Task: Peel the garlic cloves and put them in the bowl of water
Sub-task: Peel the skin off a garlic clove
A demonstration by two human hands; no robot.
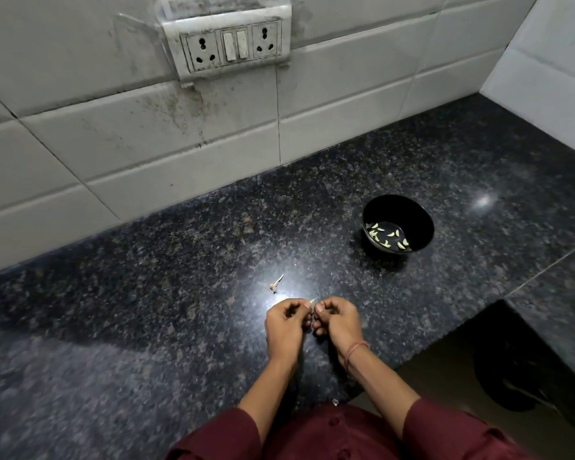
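My left hand point(286, 322) and my right hand point(337, 322) meet fingertip to fingertip just above the dark granite counter point(146, 327). Between them they pinch a small pale garlic clove point(313, 301), of which only the pointed tip shows; the rest is hidden by my curled fingers. A black bowl point(409, 210) stands farther back to the right, with water and several peeled cloves point(387, 237) floating in it. A bit of garlic skin and stem point(277, 283) lies on the counter just beyond my left hand.
A tiled wall with a socket and switch plate point(231, 44) rises behind the counter. At the right the counter turns a corner, and its front edge drops to a dark floor area point(512, 376). A tiny scrap of peel point(335, 401) lies near my shirt.
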